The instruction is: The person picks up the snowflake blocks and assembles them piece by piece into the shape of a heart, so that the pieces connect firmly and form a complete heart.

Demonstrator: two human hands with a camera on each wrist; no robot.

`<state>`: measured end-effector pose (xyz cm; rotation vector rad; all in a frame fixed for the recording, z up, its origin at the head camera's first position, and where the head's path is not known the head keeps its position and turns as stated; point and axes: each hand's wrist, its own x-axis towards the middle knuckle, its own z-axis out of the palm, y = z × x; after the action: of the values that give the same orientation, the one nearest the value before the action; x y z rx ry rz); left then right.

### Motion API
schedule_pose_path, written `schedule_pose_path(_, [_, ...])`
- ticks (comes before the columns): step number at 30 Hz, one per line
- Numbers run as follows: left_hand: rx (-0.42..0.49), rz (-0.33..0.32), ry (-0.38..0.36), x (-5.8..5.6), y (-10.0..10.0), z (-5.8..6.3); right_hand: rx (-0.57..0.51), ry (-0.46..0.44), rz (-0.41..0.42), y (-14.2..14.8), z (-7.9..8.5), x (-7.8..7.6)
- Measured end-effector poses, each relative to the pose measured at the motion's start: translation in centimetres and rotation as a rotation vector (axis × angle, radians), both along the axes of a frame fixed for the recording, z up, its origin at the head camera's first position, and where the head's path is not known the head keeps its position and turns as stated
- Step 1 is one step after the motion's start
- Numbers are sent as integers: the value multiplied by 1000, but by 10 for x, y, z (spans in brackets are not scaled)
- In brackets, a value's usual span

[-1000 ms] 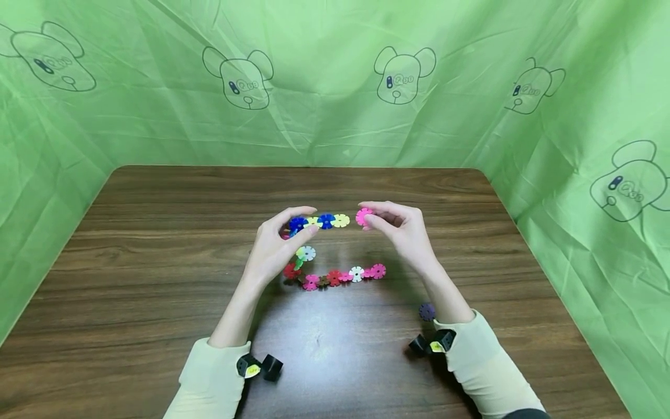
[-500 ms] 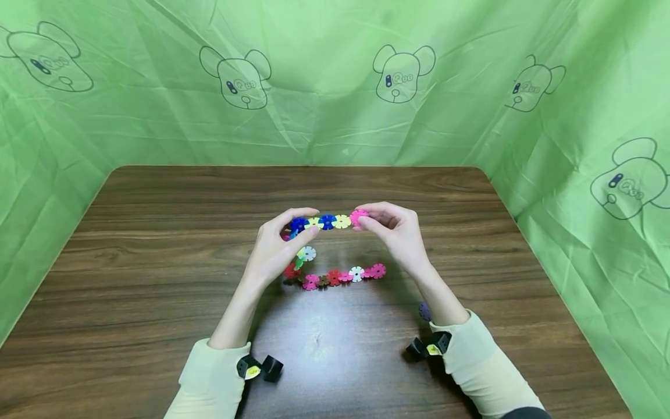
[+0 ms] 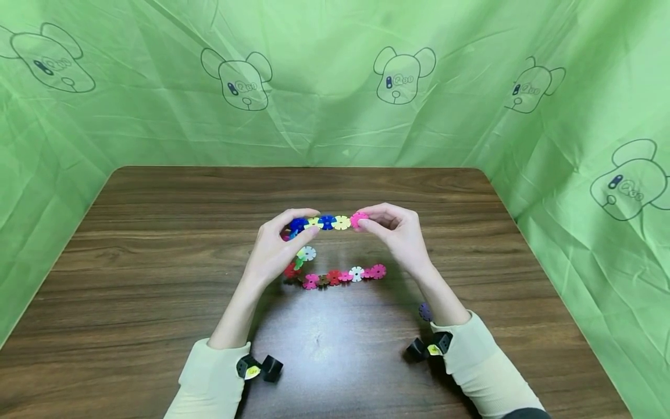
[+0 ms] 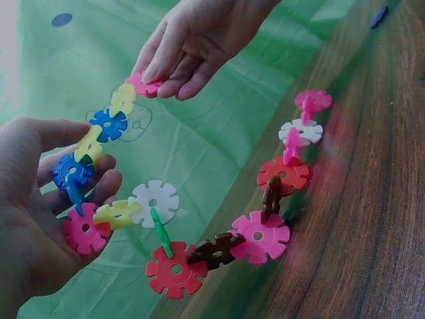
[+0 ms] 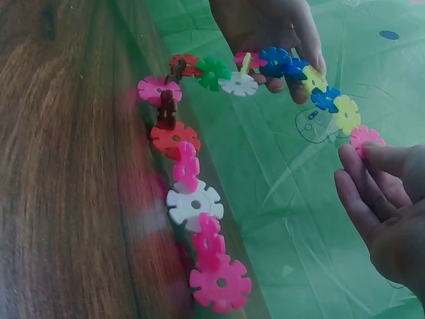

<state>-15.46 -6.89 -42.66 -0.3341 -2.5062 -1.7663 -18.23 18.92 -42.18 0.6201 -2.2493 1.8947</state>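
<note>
A curved chain of slotted plastic snowflake discs [image 3: 333, 278], in red, pink, white, brown, green, yellow and blue, bends round in a C shape. My left hand [image 3: 274, 241] grips its upper stretch near a yellow disc [image 4: 88, 144], between thumb and fingers. At the end of that stretch, a yellow disc [image 5: 346, 114] meets a pink disc [image 5: 366, 139]. My right hand [image 3: 395, 233] pinches this pink disc by its outer edge. The chain's other end finishes in another pink disc [image 5: 220, 283], lower in the head view.
A loose purple disc [image 3: 424, 312] lies on the wooden table [image 3: 157, 262] beside my right forearm, partly covered by it. Green cloth [image 3: 324, 134] printed with bear faces hangs behind the table and along both sides.
My right hand has moved slightly left, bringing the pink disc from a gap up against the yellow end disc. In the last half second both hands hold nearly still.
</note>
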Motion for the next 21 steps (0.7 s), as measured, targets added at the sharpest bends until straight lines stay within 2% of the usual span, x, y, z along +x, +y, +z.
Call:
schedule_pose_path(6, [-4,1,6,0,0,1,12,16,0,1,3,2])
schedule_pose_path(13, [7,5,11,0,1,1,-31,1,-7,3,3,1])
schedule_pose_path(21, [10,-9,10,-1,1,-1,31,13,-14,0,1,1])
